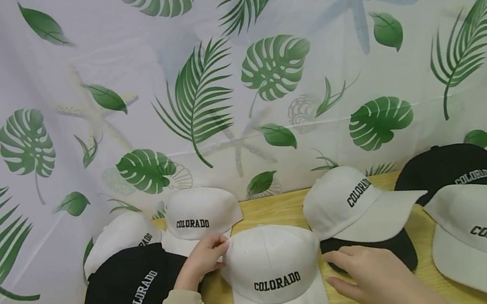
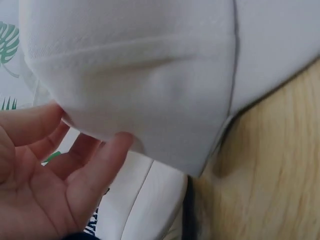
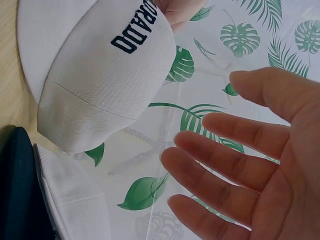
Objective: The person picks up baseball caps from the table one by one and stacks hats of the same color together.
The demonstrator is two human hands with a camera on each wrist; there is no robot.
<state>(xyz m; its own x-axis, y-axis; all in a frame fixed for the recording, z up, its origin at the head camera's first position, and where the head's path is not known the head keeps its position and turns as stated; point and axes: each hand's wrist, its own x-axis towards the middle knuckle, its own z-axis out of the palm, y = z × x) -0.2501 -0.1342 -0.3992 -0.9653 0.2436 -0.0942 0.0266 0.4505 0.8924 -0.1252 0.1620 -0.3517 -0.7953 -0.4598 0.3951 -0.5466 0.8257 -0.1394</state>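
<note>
Head view looks forward-down; wrist views (nearer) share the centre cap (image 1: 270,260).

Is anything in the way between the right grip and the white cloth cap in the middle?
No, nothing visible blocks the right grip from the middle white, round-crowned cloth cap. A black cloth cap lies beyond that grip, not between them.

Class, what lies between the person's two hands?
In the head view, a white cap lies between the left hand, pinching its edge, and the right hand.
</note>
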